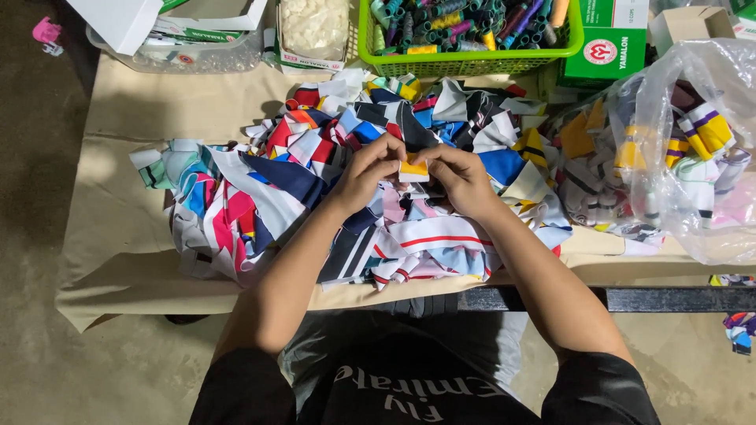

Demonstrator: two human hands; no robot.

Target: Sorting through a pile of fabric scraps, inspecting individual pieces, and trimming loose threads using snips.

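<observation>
**K:** Both hands pinched one small fabric piece, yellow and white [414,168]. Left hand [368,171] closed on its left edge, right hand [458,177] closed on its right edge. Piece sat between the fingertips, held just above the scrap pile [339,189].

**R:** Grip OK?

**K:** Judged fine. Fingertips only, edges kept taut and flat. To do it well I'd keep both pinches level, so the piece didn't fold or slip into the heap below.

**R:** What was around it?

**K:** Pile of striped and coloured offcuts spread over a tan cloth-covered table [118,236]. To the right, a clear plastic bag [701,142] stuffed with more scraps, touching the pile's edge. Beyond the pile, a green basket [465,61] of thread spools, a clear tub [197,51] of paper items at the far left, cardboard boxes [610,47] at the far right.
</observation>
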